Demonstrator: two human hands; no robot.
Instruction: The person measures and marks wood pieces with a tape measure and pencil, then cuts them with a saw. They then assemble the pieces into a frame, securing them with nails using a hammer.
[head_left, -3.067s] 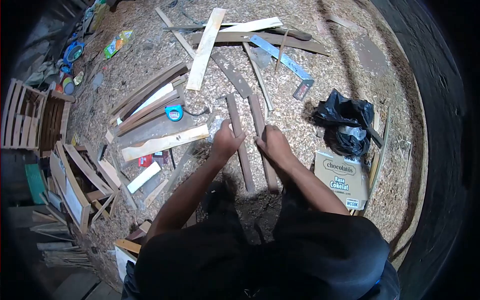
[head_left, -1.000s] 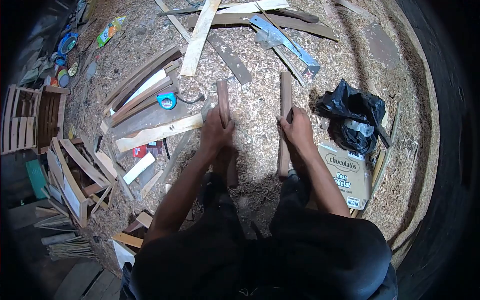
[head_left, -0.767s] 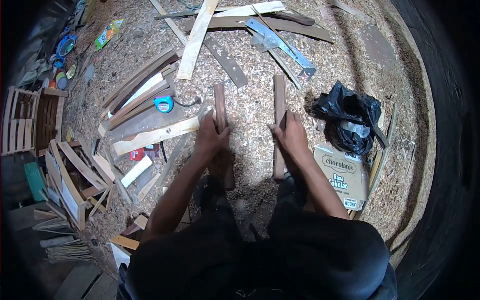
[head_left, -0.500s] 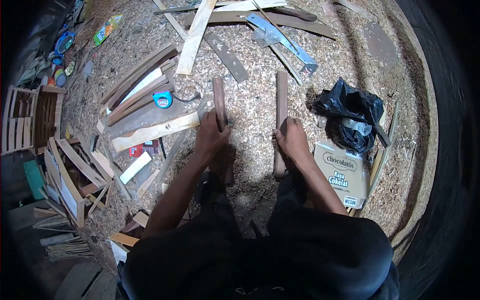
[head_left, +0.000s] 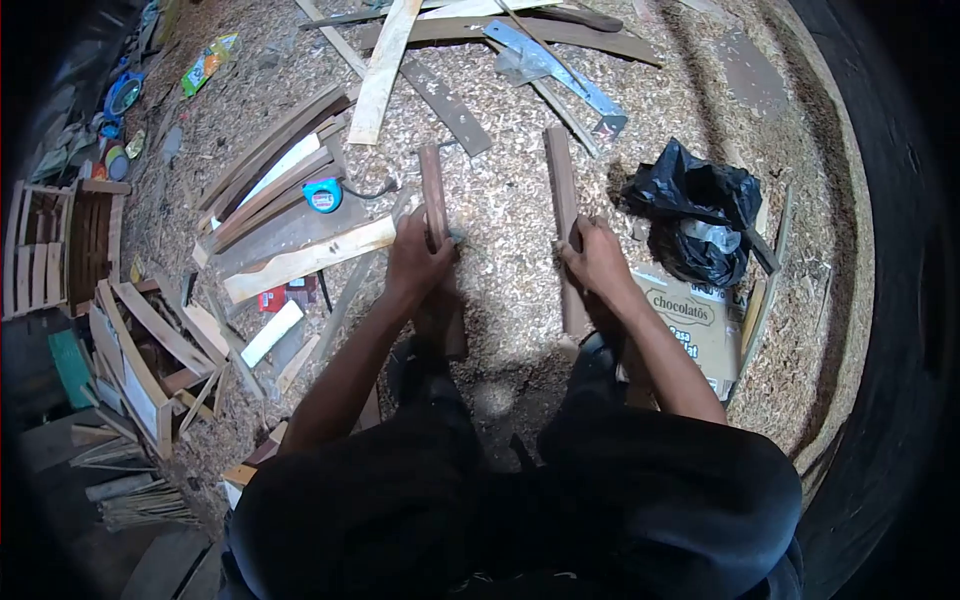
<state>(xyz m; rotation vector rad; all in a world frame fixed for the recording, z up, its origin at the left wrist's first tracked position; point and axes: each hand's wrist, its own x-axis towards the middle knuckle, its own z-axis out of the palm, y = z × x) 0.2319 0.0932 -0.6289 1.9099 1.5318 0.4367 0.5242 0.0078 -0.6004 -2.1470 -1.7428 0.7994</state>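
Observation:
Two brown wooden strips lie lengthwise in front of me, apart from each other over the shavings. My left hand [head_left: 418, 250] is closed around the left wooden strip [head_left: 433, 190], whose near end comes out below the wrist. Around the right wooden strip [head_left: 562, 180] my right hand [head_left: 595, 258] is closed, thumb on the inner side. The far end of the right strip leans slightly to the left. Wood shavings [head_left: 495, 260] fill the gap between the two strips.
To the left lie a blue tape measure [head_left: 322, 195] and several boards [head_left: 310, 258]. A handsaw [head_left: 560, 70] is at the far side. A black plastic bag [head_left: 700, 205] and a cardboard piece [head_left: 690, 320] are on the right. Slatted wooden frames [head_left: 130, 350] stand far left.
The right strip has tilted, its far end shifting left and its near end right. My right hand has moved slightly right with it. The left strip has shifted slightly left at its far end.

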